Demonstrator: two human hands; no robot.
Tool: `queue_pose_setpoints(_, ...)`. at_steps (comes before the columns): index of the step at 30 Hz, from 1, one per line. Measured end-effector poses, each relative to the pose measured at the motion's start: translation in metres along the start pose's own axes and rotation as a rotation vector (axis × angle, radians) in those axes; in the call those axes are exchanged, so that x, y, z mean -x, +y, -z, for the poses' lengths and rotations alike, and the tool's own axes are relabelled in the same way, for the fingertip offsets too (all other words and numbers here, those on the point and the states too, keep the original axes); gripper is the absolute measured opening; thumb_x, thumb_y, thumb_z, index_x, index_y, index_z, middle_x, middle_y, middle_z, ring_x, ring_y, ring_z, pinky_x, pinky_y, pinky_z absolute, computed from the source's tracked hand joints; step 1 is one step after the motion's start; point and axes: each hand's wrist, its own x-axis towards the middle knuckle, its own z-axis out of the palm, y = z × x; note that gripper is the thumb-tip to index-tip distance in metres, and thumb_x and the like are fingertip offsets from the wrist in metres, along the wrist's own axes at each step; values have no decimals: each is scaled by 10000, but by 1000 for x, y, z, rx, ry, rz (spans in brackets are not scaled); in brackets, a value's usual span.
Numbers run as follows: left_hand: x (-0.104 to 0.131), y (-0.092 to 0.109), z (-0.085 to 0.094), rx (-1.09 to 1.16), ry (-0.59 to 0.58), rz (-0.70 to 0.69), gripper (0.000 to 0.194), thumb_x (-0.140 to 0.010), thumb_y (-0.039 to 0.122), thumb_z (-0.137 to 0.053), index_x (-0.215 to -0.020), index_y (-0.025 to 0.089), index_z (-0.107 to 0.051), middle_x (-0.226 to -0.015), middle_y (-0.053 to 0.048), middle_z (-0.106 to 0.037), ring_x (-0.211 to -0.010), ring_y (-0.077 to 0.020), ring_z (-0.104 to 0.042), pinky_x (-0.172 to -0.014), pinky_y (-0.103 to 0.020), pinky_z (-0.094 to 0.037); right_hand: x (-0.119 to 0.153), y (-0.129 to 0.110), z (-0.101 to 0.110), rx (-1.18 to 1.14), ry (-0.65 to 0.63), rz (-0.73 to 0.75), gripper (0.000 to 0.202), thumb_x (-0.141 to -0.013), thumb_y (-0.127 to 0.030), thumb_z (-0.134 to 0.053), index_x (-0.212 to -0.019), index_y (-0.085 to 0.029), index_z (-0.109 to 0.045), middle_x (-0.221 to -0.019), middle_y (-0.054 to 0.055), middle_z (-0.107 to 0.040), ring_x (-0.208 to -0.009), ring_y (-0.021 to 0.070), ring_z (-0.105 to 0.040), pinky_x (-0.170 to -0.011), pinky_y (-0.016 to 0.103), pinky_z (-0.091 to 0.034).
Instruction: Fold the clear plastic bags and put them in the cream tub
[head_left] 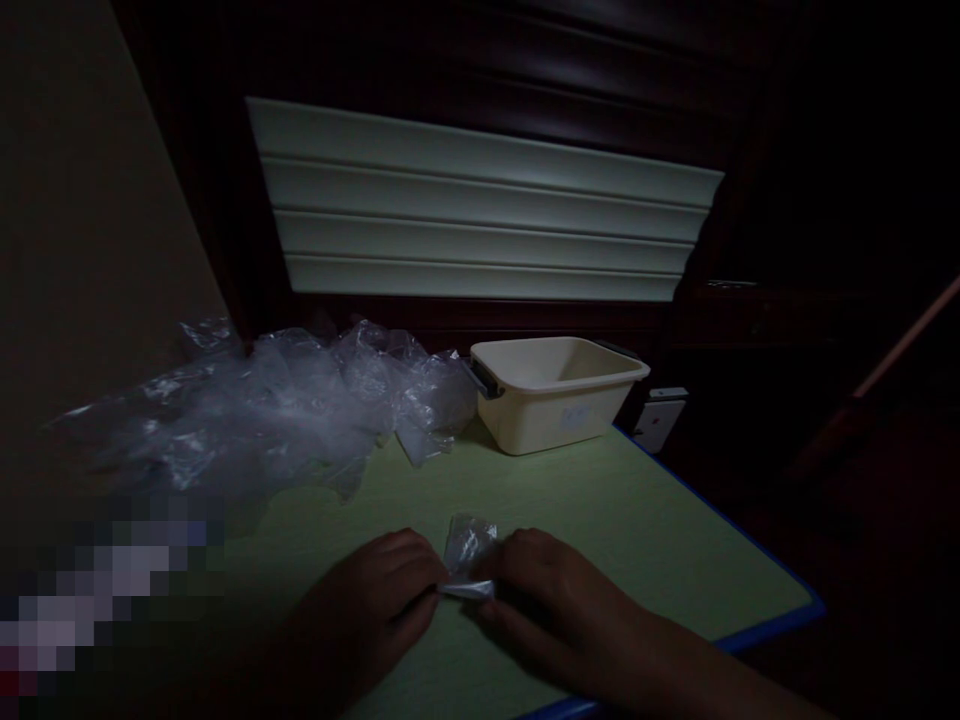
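Between my two hands, over the near part of the table, is a small clear plastic bag [471,545], its lower part folded over into a flat strip. My left hand [390,590] pinches the left end of that fold with thumb and fingers. At the other end, my right hand [547,595] is closed on the fold, fingers bent and thumb underneath. A large loose heap of crumpled clear plastic bags [300,400] lies beyond my left hand. Dim light hides the finer detail of the fingers.
A cream plastic bin [562,400] with dark handles stands at the table's back right, beside the heap. The green table [637,530] has a blue edge on the right. A louvred panel [487,210] rises behind. A white box-like object [660,420] is past the right edge.
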Motion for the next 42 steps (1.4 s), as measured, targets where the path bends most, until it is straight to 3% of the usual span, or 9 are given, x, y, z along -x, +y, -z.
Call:
queue_pose_setpoints(8, -4, 1, -1, 154, 21, 218, 196, -828, 127, -491, -919, 200, -649, -783, -10, -654, -720, -146, -629, -662, -234, -489, -2, 6, -4, -354, 37, -175, 179, -880, -231, -532, -960, -132, -657, -813, 51, -669, -675, 130, -573, -612, 231, -445)
queue_pose_setpoints(13, -1, 2, -5, 76, 151, 240, 173, -803, 158, -509, -855, 206, -667, -753, -11, -670, -708, -158, -644, -650, -234, -506, -2, 7, -7, -487, 50, -160, 264, -829, -276, -616, -1054, -139, -613, -789, 31, -635, -629, 115, -523, -565, 226, -419)
queue_pose_setpoints(17, 3, 0, -4, 24, 190, 300, 260, -793, 183, -503, -1013, 214, -639, -743, 5, -688, -731, -170, -667, -694, -262, -523, -2, 9, -9, -559, 56, -164, 220, -855, -240, -579, -1055, -152, -555, -774, 19, -621, -615, 107, -523, -547, 211, -405)
queue_pose_setpoints(21, 5, -1, -4, 20, 138, 365, 361, -808, 200, -480, -1166, 201, -529, -693, 34, -679, -725, -174, -673, -731, -287, -522, -3, 11, -11, -529, 50, -158, 140, -860, -223, -564, -979, -150, -551, -759, 25, -630, -610, 112, -530, -553, 220, -400)
queue_pose_setpoints(28, 1, 5, -5, -67, 178, 317, 185, -787, 150, -428, -859, 212, -586, -721, -9, -665, -704, -186, -641, -645, -282, -497, -5, 8, -8, -379, 26, -148, 135, -872, -168, -521, -973, -138, -606, -791, 38, -646, -649, 124, -559, -584, 223, -425)
queue_pose_setpoints(32, 1, 4, -6, -69, 189, 258, 205, -824, 148, -426, -841, 218, -619, -755, -14, -670, -689, -170, -635, -648, -267, -490, -8, 2, -3, -223, -17, -40, 209, -882, -95, -469, -945, -130, -666, -838, 60, -666, -736, 138, -593, -688, 238, -449)
queue_pose_setpoints(42, -3, 2, 1, 273, 43, 533, 110, -750, 252, -559, -853, 215, -557, -664, 42, -693, -652, -158, -668, -647, -235, -489, -5, 2, -4, -155, -27, -3, 243, -882, -94, -496, -1026, -170, -676, -884, 66, -677, -786, 152, -618, -731, 255, -469)
